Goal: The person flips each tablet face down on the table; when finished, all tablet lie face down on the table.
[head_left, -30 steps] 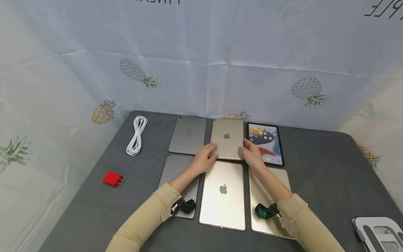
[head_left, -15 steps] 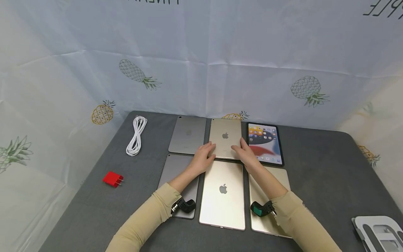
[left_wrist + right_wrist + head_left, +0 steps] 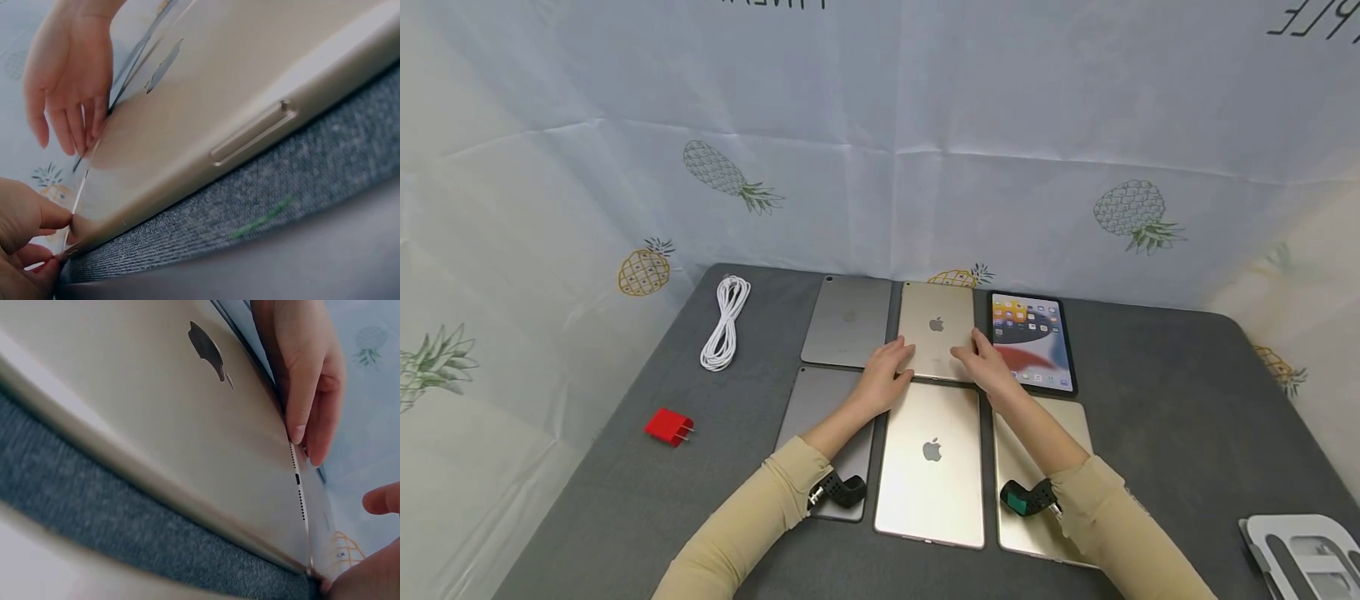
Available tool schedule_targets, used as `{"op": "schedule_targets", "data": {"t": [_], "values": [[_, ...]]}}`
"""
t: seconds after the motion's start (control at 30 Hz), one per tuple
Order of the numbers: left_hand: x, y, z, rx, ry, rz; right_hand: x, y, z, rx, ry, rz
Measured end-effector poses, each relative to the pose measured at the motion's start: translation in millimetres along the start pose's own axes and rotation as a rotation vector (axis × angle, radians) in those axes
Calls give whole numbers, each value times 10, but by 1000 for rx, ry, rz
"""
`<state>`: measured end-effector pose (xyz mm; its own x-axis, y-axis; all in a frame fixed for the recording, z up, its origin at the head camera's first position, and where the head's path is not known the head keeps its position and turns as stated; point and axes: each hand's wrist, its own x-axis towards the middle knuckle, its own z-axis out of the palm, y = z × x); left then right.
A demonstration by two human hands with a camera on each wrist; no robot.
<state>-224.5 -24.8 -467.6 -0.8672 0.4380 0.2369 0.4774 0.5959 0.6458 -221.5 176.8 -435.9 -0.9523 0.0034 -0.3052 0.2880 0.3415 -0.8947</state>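
A gold tablet [image 3: 936, 325] with an apple logo lies back side up in the middle of the back row. At its lower left corner my left hand [image 3: 882, 382] touches the edge, thumb by the near side. My right hand [image 3: 991, 371] is at the lower right, one finger along the side edge and the thumb over the back; in the right wrist view that thumb stands apart from the surface. Just in front lies a larger gold tablet [image 3: 931, 467], close under both wrist cameras. Neither hand is curled round a tablet.
Grey tablets [image 3: 848, 321] lie left, back and front. A tablet with a lit screen [image 3: 1032, 342] is at the back right, another gold tablet [image 3: 1045, 475] before it. A white cable [image 3: 725, 325], a red plug adapter [image 3: 668, 426] and a white stand [image 3: 1303, 550] lie outward.
The back gold tablet has slid slightly left, and my right hand has moved left with it. My left hand has stayed nearly in place. Little differs over the last half second.
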Motion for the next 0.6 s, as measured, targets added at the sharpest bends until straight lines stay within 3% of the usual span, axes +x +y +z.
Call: {"op": "schedule_targets", "data": {"t": [0.27,0.6], "values": [[-6,54,23,-37,-23,-15,-98,44,-107,-96,-22,-84],[-12,312,131,-33,-103,-23,-280,150,-419,-95,43,-160]]}}
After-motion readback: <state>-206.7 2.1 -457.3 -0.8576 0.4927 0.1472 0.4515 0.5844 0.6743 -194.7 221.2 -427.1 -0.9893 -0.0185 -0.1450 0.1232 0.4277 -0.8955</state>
